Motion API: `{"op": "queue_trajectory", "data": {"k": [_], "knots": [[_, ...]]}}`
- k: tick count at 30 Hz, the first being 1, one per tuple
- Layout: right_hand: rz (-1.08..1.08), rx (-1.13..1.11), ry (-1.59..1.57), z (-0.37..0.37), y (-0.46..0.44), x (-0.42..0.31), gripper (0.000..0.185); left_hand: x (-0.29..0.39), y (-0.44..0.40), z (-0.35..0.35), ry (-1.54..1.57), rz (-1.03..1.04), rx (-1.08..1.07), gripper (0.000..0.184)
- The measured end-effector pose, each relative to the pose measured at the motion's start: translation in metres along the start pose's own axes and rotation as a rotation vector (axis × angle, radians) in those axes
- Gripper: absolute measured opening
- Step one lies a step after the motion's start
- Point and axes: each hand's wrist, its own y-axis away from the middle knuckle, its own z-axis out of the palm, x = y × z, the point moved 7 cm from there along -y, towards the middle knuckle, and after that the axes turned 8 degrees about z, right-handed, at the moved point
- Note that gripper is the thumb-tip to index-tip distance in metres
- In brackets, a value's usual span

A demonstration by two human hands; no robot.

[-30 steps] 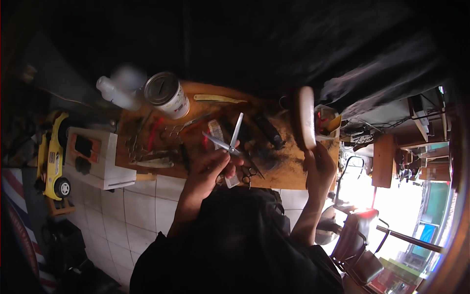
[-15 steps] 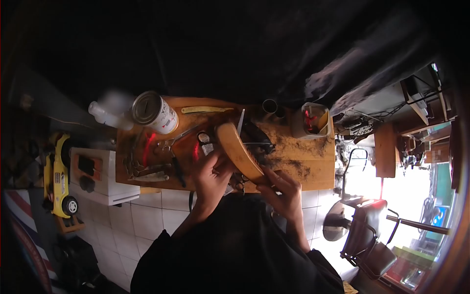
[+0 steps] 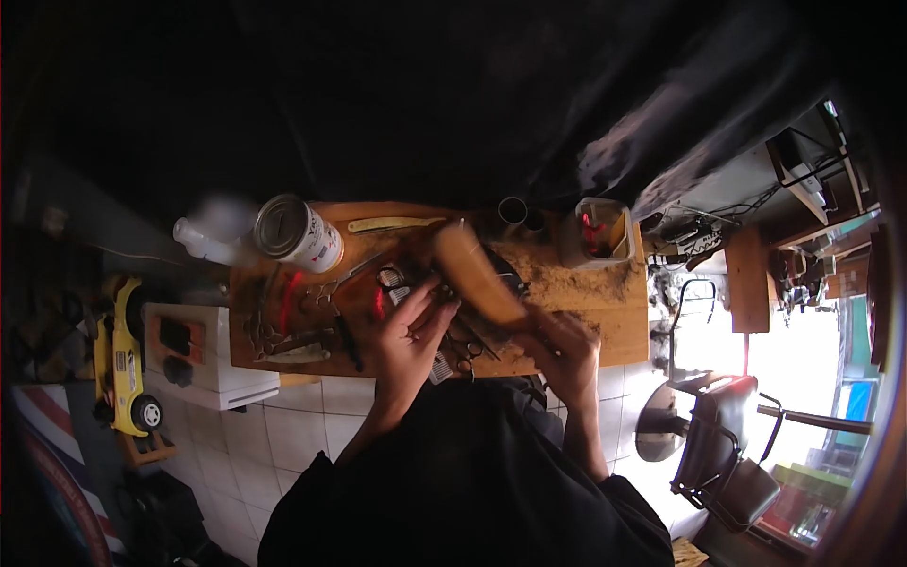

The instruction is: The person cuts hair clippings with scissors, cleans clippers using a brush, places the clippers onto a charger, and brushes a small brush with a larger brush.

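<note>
My right hand (image 3: 565,352) is closed round the lower end of a wooden-backed brush (image 3: 477,279), blurred by motion and slanting up to the left. My left hand (image 3: 412,331) is closed just left of the brush, with its fingertips at the scissors, which the brush mostly hides. Below both lies a wooden table (image 3: 605,326) scattered with dark hair clippings. Another pair of scissors (image 3: 465,364) and a pale comb (image 3: 440,368) lie between my hands, near the table's front edge.
A tin can (image 3: 300,234), white bottle (image 3: 203,239) and yellow razor-like tool (image 3: 392,225) stand or lie along the back left. A plastic container (image 3: 601,233) sits at the back right. A white cabinet (image 3: 231,364) adjoins the left; a barber chair (image 3: 723,444) stands right.
The brush has come from the right over to my left hand and the scissors. Since the middle frame, my right hand has shifted slightly right, and the brush is more blurred.
</note>
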Motion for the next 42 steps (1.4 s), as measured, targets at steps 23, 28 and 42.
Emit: {"op": "queue_trajectory", "data": {"k": [23, 28, 42], "knots": [[0.424, 0.504, -0.634, -0.093, 0.057, 0.04, 0.039, -0.013, 0.0, 0.092, -0.015, -0.11, -0.501, 0.02], [0.529, 0.392, -0.801, -0.084, 0.065, 0.064, 0.027, -0.024, 0.012, 0.134, 0.192, -0.345, -0.667, 0.029], [0.542, 0.174, -0.861, -0.042, 0.047, 0.074, 0.043, -0.039, 0.01, 0.189, 0.168, -0.444, -0.602, 0.032]]}}
